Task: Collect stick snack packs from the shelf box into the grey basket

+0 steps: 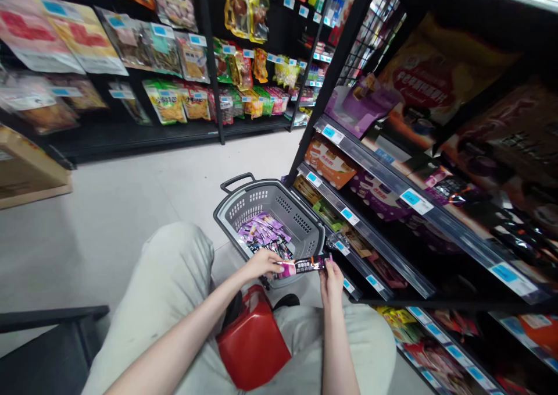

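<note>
Stretched between my two hands is a slim black and purple sachet [305,264], held over the near rim of a grey shopping basket [300,209]. My left hand [264,262] pinches its left end. The fingers of my right hand [332,277] close on its right end, by the shelf side. Many small purple sachets [264,229] lie in a loose heap on the basket floor, with darker ones nearest me. The basket stands on the floor in front of my knees, its handle [238,180] folded out at the far left.
A red stool seat [253,340] shows between my legs. Close on the right, a shelf unit [370,174] holds boxes and bags behind clear edge strips. Black shelving [213,63] with bagged snacks runs along the back. A cardboard box [35,171] sits at the left.
</note>
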A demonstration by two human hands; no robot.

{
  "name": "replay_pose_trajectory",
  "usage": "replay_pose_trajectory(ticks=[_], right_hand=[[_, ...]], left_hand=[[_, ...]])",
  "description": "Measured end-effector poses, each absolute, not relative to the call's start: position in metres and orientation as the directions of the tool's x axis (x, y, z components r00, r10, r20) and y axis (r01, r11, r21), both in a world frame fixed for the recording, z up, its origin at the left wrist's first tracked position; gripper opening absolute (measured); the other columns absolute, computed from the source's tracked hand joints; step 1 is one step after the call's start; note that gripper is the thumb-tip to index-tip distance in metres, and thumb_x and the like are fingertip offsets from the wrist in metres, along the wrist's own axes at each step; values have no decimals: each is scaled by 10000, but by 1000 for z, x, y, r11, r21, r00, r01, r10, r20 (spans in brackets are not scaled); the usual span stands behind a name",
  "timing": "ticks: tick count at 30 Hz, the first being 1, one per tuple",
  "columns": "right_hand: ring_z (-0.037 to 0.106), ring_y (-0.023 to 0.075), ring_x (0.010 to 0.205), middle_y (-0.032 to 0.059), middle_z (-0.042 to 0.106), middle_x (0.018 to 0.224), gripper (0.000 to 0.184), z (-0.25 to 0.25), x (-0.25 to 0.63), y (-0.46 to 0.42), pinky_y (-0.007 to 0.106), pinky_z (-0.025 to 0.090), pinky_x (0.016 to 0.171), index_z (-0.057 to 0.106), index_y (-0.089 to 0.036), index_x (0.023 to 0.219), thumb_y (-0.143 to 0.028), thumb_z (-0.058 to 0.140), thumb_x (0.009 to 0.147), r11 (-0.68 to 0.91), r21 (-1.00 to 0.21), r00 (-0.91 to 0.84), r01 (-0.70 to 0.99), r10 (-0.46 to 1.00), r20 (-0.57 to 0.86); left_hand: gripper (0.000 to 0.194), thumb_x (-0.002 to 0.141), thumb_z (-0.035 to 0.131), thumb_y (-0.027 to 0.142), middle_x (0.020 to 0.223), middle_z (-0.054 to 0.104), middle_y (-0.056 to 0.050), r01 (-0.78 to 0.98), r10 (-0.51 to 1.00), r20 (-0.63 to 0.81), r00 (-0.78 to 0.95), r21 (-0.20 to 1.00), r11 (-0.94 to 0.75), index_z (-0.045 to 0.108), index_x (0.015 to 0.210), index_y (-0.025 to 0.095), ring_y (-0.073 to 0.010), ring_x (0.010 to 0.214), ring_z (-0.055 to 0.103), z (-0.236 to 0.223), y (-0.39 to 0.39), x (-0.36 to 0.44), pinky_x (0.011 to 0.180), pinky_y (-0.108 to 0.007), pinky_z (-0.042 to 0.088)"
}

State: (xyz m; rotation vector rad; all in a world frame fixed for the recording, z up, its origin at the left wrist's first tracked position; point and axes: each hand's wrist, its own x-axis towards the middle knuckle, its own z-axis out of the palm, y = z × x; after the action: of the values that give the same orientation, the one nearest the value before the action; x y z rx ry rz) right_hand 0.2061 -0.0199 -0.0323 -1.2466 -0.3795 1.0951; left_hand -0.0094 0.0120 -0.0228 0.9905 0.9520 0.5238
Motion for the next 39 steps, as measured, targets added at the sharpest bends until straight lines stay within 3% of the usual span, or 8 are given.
replay_pose_trajectory(ticks=[7,15,22,39], right_hand=[[531,85,573,-27,623,639,174,-36,205,-20,228,431,600,625,-161,676,-268,675,548,-98,-890,397,-446,869,-294],[571,148,615,15,652,699,269,-30,185,-25,281,445,615,632,-160,778,-284,683,546,-283,-924,132,-257,937,-324],[558,141,643,-11,641,693,250,-34,170,-28,255,421,643,631,-164,735,-218,710,504,-269,-962,-78,-51,961,-265],[580,163,636,3,642,677,268,-36,160,-33,293,451,654,619,-151,701,-200,723,459,-268,-963,-32,-10,963,-268]], left_hand=[[315,473,701,289,613,615,-4,173,438,-451,778,823,541,625,725,115,-136,537,565,-32,-23,16,479,-240,473],[246,496,660,292,569,579,21,133,549,-471,690,829,543,582,643,111,-133,523,541,-37,-25,23,482,-258,469],[181,539,610,254,598,568,27,29,663,-424,618,854,519,570,659,124,-142,583,542,-34,-18,21,539,-293,483],[204,515,635,275,550,572,35,55,708,-391,588,893,447,619,638,113,-136,560,544,-46,-15,19,571,-255,453]])
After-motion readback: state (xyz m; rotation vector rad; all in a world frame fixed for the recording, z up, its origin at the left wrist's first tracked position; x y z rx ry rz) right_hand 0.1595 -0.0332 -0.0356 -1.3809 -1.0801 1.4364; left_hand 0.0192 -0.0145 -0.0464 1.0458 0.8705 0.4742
